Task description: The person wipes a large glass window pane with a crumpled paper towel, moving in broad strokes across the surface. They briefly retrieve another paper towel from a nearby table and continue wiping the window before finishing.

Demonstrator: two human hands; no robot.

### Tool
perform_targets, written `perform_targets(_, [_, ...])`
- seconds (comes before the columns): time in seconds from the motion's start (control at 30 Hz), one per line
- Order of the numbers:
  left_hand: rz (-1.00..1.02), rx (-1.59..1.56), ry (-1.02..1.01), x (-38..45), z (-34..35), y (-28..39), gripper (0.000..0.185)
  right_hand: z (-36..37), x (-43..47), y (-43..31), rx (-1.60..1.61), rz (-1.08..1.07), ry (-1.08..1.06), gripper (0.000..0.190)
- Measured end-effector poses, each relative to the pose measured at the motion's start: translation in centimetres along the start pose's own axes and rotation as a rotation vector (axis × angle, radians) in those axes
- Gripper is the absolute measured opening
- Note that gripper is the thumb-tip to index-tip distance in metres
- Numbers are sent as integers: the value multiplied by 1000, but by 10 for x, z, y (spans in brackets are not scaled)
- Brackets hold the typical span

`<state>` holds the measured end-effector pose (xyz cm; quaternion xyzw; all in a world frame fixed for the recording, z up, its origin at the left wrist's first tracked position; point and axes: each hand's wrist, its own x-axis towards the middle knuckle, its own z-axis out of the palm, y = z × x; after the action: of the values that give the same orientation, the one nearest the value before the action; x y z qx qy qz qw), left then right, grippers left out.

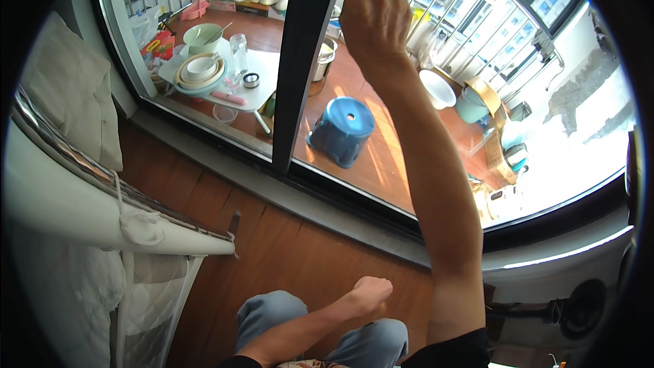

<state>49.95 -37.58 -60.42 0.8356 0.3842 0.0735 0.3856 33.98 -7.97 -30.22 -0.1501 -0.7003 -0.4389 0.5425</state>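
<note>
My right hand (378, 15) is raised at the top of the view, its fingers bent beside the dark frame (288, 76) of a glass sliding door; a small piece of pale, clear material shows at its fingertips, but what it grips is hidden. My left hand (373, 294) is held low above my knees, closed, with nothing visible in it. Through the glass, a blue plastic stool (342, 130) stands on the balcony's wooden floor. To its left, a white folding table (260, 97) bears stacked bowls (200, 69), a glass jar (238, 53) and a green bowl (203, 36).
A bed with a pale cover (66, 194) and metal trim lies at the left. The door's sill track (245, 163) crosses the floor ahead. A black fan-like object (582, 309) stands at the lower right. Basins (437, 89) and a cardboard box (493, 156) line the balcony's right side.
</note>
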Motion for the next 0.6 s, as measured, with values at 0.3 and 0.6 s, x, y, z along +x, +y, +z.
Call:
perform_targets(0.3, [-102, -28, -99, 3, 49, 29, 16, -10, -119, -64, 129, 215, -208, 11])
perform_targets(0.6, [-9, -95, -15, -6, 191, 27, 22, -35, -286, -159, 181, 141, -629, 3])
